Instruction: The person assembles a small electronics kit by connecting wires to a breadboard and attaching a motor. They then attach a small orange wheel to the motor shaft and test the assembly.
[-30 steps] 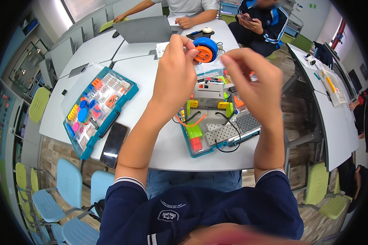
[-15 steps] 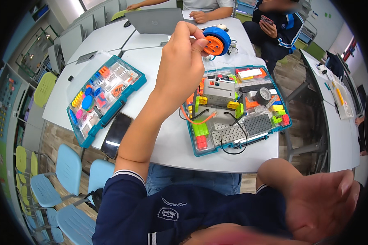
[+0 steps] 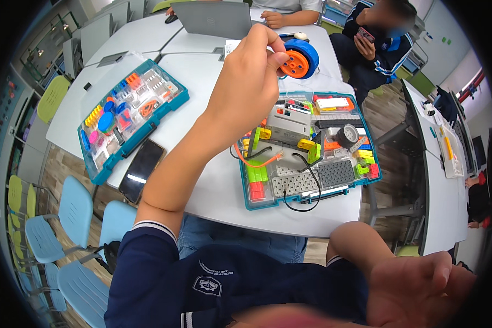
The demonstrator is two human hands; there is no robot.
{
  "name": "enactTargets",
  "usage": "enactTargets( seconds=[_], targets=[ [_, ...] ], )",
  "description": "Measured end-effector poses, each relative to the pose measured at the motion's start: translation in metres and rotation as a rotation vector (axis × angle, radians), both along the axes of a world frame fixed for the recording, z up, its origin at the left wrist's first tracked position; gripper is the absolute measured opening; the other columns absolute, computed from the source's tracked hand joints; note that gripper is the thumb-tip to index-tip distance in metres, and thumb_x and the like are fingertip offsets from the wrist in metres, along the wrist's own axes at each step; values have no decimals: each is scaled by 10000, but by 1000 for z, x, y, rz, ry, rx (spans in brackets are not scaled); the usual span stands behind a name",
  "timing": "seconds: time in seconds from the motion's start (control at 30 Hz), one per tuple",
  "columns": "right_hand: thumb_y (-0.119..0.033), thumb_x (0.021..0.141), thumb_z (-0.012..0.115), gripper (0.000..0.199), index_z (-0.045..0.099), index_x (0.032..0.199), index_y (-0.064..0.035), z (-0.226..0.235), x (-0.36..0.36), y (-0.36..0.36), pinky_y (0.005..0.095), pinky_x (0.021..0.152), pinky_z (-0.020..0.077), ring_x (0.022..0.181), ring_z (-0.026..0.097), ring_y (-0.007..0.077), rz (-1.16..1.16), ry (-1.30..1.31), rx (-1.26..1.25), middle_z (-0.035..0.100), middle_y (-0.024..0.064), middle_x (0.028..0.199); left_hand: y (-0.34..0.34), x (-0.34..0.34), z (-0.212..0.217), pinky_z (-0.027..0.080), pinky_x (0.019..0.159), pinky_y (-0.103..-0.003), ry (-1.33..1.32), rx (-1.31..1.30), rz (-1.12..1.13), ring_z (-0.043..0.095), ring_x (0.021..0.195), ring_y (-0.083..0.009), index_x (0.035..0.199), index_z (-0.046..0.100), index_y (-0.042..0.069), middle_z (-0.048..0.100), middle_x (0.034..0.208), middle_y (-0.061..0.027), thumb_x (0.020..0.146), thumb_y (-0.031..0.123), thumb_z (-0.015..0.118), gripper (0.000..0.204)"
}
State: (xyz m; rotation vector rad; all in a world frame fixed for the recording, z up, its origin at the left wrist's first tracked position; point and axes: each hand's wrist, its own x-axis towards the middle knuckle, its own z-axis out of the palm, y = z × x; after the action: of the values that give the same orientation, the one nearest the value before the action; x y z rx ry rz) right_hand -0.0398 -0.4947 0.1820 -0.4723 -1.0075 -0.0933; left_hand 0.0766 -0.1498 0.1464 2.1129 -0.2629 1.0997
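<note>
Pinched between the thumb and fingers of my left hand (image 3: 251, 82) is a toy wheel with an orange hub and a blue tyre (image 3: 302, 58). It is held up above the far part of the table, its hub facing toward me. Below it lies an open teal kit box (image 3: 247, 188) of building parts. A grey controller block (image 3: 290, 121) with black and orange cables sits in that box, beside a grey wheel (image 3: 347, 135) and perforated plates (image 3: 336, 173). Low at the right, close to my body, my right hand (image 3: 415, 290) is raised with its palm showing, holding nothing.
A second teal box of small parts (image 3: 164, 112) lies at the left, with a black phone (image 3: 142, 170) near it. A laptop (image 3: 213, 19) stands at the far side, by one person's hand (image 3: 273, 19). Another person sits far right holding a phone (image 3: 366, 35). Blue chairs (image 3: 76, 210) stand left.
My left hand has carried the wheel slightly to the right. My right hand has sunk a little lower. The table and boxes have shifted left in the picture.
</note>
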Motion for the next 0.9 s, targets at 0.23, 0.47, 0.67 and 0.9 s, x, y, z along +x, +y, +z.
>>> enactTargets(
  seconds=[0.23,0.47,0.67,0.9],
  targets=[
    [-341,1057,506,553,335,1582,-358,18,55,20,443,1138,291,1578,10,146,-176,-761,-394,44,-38,1726,3,3,1,549,717,-387,-55,15,4,698,812,-322,1021,482,-14,663,962,-183,978,0,570,99],
    [-182,989,628,629,409,1533,-409,14,31,58,451,1078,333,1552,121,140,-735,-429,-259,162,-107,1703,2,-2,3,595,742,-316,6,-137,-32,759,910,-251,1055,511,-15,708,1045,-189,1035,65,554,93],
    [-194,976,656,707,331,1584,-350,15,41,44,504,1062,324,1551,145,181,-487,-554,-306,196,-114,1691,1,-6,8,568,696,-279,17,-76,-27,754,879,-205,1072,517,-6,719,1009,-172,1041,89,560,109],
    [-116,973,617,289,557,1250,-58,0,115,87,339,823,444,994,495,165,-984,-362,-182,548,58,1161,-6,-8,5,491,632,-237,76,-143,7,730,837,-144,1099,532,10,734,942,-142,1054,148,565,149]
  ],
)
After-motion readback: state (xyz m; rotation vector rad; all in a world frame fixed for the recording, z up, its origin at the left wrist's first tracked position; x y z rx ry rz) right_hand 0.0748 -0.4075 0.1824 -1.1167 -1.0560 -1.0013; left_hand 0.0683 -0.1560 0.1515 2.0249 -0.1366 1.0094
